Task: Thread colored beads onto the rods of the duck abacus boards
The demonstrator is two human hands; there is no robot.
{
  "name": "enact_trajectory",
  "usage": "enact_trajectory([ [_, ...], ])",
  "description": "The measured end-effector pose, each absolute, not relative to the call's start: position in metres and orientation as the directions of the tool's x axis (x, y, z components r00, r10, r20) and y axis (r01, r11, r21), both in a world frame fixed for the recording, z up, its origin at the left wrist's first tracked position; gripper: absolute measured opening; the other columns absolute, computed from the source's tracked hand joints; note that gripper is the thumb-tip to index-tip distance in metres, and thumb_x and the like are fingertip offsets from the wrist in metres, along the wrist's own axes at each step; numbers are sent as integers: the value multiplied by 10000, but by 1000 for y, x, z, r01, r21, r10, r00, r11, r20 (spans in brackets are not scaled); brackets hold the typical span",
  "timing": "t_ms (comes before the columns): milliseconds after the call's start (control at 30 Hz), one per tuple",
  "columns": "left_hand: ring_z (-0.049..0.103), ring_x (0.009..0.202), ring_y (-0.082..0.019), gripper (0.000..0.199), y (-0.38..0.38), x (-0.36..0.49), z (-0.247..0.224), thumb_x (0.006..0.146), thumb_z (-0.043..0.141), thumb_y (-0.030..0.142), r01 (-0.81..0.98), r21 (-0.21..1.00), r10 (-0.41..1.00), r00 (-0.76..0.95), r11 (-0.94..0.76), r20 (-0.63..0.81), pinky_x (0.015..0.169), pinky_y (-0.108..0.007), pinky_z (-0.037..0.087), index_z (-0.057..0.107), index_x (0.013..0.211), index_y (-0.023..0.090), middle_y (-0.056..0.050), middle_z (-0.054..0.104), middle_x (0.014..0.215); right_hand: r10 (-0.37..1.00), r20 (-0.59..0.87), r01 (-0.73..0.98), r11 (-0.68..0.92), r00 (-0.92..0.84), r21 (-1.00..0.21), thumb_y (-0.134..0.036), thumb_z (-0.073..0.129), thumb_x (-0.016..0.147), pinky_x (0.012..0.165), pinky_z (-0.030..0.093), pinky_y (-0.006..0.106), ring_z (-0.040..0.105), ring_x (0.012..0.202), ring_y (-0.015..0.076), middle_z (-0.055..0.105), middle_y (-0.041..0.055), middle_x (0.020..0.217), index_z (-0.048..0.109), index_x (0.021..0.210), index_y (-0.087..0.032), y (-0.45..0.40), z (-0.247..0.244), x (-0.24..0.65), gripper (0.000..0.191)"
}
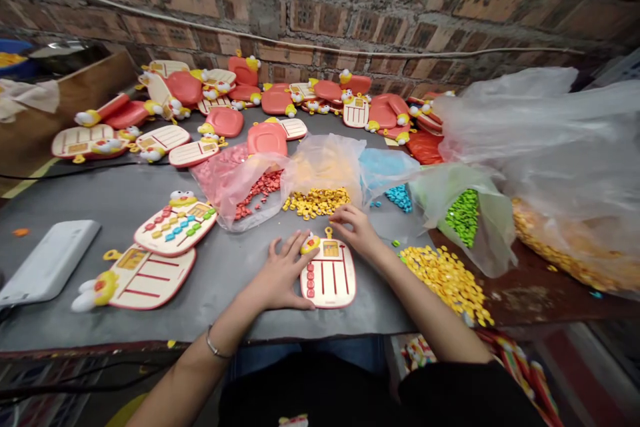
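A cream toy board [337,287] with a red rim, upright slots and a yellow duck head lies on the table before me. Red pieces [311,280] fill part of its leftmost slot. My left hand [285,270] grips the board's left side, thumb at the lower corner and fingers spread by the duck head [310,243]. Above the board's top edge, my right hand [357,230] has its fingers drawn together close to the yellow pieces [317,202]. Whatever its fingertips hold is too small to make out.
Bags of red [257,193], blue [399,197] and green pieces [463,217] lie beyond. Loose yellow pieces [447,277] spread at right. A filled board [175,228] overlaps another board [150,280] at left, beside a white device [53,260]. Several boards [225,121] line the brick wall.
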State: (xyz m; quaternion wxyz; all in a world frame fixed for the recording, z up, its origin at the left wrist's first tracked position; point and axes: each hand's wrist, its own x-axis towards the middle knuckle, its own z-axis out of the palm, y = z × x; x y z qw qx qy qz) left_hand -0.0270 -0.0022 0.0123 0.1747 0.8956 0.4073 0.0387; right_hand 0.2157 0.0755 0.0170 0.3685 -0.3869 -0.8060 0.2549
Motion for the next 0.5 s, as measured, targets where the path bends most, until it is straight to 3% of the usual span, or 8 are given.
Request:
enact_trajectory([
  [133,143,1433,-443,987,-3,-27,10,680,624,784,665,346,700,713,-662,-30,1077,-663,67,344,1492,296,-159,96,1608,841,355,450,524,-408,-723,-211,555,930,776,528,337,617,907,201,627,66,958,638,949,-208,38,23,232,84],
  [367,157,1433,-420,966,-3,-24,4,698,608,777,662,316,698,716,-679,-2,1084,-649,65,364,1483,270,-147,177,1596,806,361,627,592,-470,-506,-154,541,922,770,499,382,573,872,230,665,90,906,642,807,-197,23,1,236,159],
  [500,177,1425,-419,971,-3,-23,3,674,634,769,676,310,712,702,-668,3,1086,-633,83,388,1469,270,-139,206,1590,786,339,557,610,-517,-564,-155,539,927,766,491,363,570,861,222,659,80,894,631,846,-198,13,3,240,130],
])
